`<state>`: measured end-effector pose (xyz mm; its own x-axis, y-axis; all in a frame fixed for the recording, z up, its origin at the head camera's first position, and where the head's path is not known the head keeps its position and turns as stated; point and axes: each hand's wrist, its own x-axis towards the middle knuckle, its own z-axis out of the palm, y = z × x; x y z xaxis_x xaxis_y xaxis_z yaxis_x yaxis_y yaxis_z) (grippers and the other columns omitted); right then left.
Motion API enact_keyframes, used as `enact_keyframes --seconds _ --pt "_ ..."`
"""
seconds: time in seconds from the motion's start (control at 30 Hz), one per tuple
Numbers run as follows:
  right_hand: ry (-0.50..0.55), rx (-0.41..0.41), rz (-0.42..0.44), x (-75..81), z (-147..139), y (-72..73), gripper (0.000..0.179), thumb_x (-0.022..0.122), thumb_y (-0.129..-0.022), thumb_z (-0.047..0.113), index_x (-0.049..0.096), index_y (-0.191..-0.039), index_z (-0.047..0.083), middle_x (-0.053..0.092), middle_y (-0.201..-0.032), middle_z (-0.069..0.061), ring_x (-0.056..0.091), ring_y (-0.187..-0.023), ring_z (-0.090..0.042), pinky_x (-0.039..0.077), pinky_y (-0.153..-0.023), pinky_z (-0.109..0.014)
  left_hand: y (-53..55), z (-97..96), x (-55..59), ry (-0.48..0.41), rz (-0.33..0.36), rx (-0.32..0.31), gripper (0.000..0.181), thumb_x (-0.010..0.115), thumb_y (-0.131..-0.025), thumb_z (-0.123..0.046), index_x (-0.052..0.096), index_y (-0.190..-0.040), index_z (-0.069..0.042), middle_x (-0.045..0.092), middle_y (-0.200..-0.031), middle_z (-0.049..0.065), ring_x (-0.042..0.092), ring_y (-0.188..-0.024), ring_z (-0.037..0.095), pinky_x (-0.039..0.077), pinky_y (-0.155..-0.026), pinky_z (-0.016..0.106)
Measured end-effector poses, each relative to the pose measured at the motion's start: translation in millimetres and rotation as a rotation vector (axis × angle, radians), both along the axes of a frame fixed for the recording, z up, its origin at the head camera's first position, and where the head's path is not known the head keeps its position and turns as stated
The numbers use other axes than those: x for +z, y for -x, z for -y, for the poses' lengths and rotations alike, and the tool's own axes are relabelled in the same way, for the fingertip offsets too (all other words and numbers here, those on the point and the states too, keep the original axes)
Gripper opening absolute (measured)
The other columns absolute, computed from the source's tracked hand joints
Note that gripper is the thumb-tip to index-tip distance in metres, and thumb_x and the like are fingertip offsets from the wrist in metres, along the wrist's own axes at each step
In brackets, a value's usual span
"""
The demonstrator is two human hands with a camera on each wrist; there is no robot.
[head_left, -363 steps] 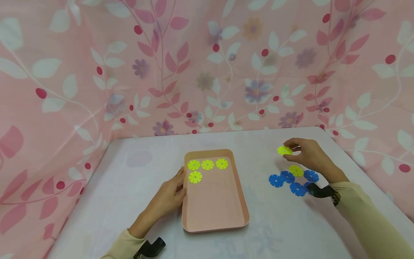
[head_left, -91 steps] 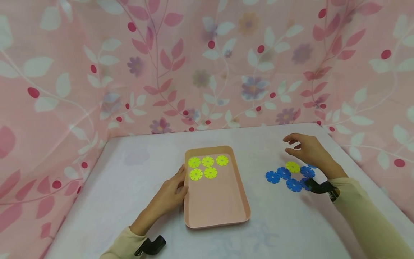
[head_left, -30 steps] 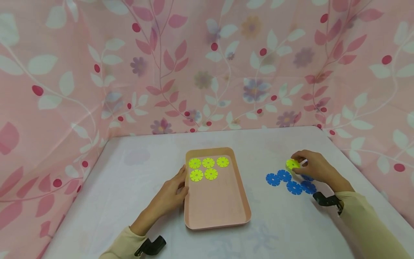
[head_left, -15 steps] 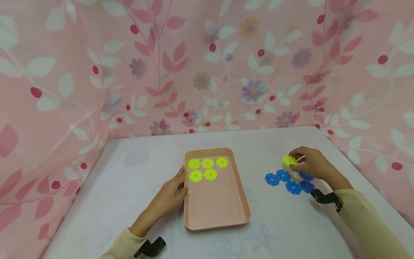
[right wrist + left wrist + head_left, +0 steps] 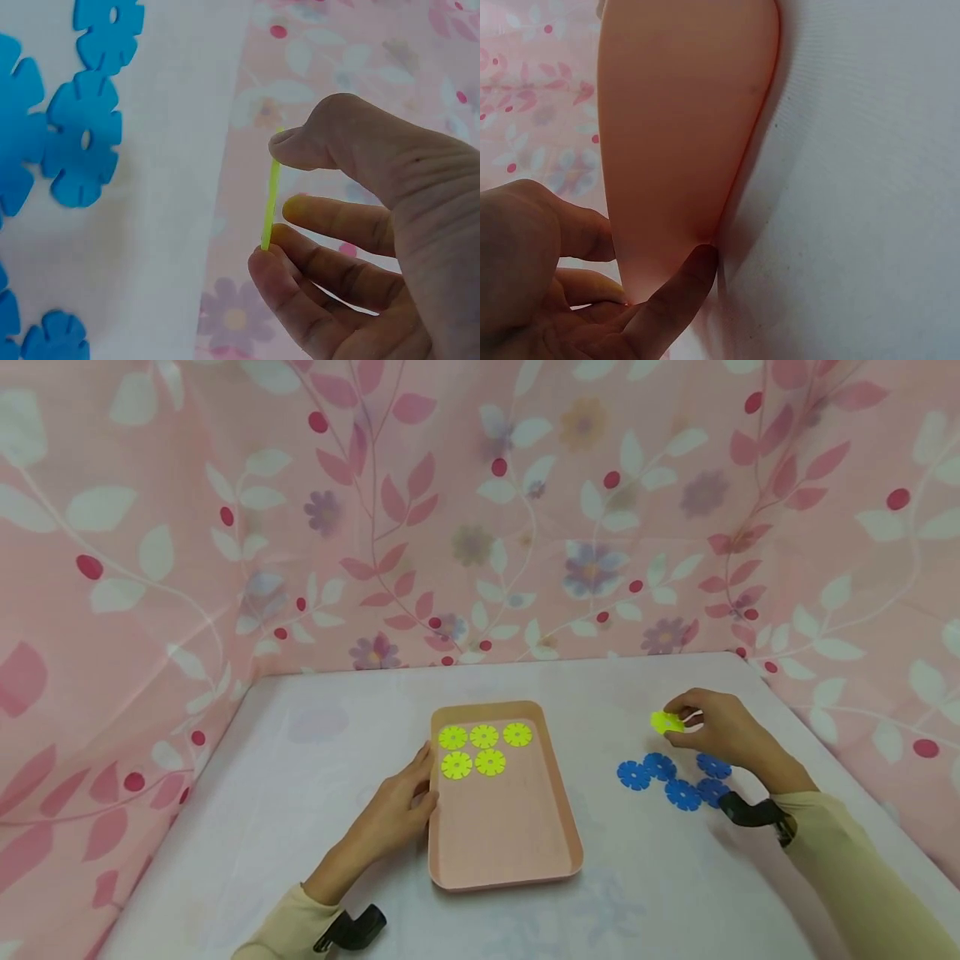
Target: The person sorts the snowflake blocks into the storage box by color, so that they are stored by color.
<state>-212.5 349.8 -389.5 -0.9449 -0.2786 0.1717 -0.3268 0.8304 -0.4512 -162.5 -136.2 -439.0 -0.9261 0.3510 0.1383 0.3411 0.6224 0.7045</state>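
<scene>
My right hand (image 5: pixel 716 722) pinches a yellow notched plastic disc (image 5: pixel 666 722) between thumb and fingertips, above the far right of the table. In the right wrist view the disc (image 5: pixel 271 199) is seen edge-on as a thin yellow line. Several blue flower-shaped discs (image 5: pixel 683 794) lie in a loose cluster beneath and in front of that hand. A shallow pink tray (image 5: pixel 502 835) stands mid-table, with several yellow discs (image 5: pixel 483 736) laid flat in two rows at its far end. My left hand (image 5: pixel 390 814) rests against the tray's left side, its fingertips touching the outer wall (image 5: pixel 682 127).
A white cloth (image 5: pixel 300 810) covers the table. Pink floral fabric (image 5: pixel 480 527) hangs behind and at both sides. Black wrist mounts (image 5: pixel 750 810) stick out from both sleeves, the right one overlapping a blue disc in the head view.
A fifth yellow disc came to lie in the tray's second row. My right hand then picked the last yellow disc off the blue cluster and has lifted it slightly away and leftward. The left hand stays put.
</scene>
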Motion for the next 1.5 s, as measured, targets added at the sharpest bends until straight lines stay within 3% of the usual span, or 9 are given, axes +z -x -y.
enact_keyframes --seconds 0.2,0.6,1.5 --pt "0.026 0.05 -0.017 7.3 12.6 -0.2 0.04 0.087 -0.082 0.002 0.07 -0.116 -0.008 0.069 -0.11 -0.019 0.068 -0.1 -0.04 0.059 -0.084 -0.054 -0.6 1.0 -0.5 0.009 0.005 0.002 0.065 0.064 -0.1 -0.004 0.034 -0.157 0.005 0.024 -0.167 0.019 0.03 -0.149 0.031 0.032 -0.116 0.048" --pt "0.035 0.071 -0.026 20.1 31.5 3.4 0.039 0.088 -0.083 0.007 0.072 -0.117 -0.004 0.07 -0.111 -0.015 0.069 -0.1 -0.035 0.06 -0.084 -0.048 0.3 0.4 1.0 0.004 0.003 -0.008 0.066 0.063 -0.1 -0.003 0.033 -0.158 0.005 0.023 -0.167 0.02 0.029 -0.15 0.031 0.031 -0.116 0.049" --pt "0.079 0.225 -0.036 29.5 79.7 6.3 0.034 0.089 -0.081 0.005 0.073 -0.11 -0.003 0.07 -0.107 -0.01 0.068 -0.095 -0.027 0.06 -0.085 -0.049 0.0 1.0 -0.6 0.007 0.006 -0.009 0.065 0.063 -0.101 -0.004 0.033 -0.158 0.005 0.023 -0.167 0.019 0.03 -0.149 0.03 0.032 -0.116 0.048"
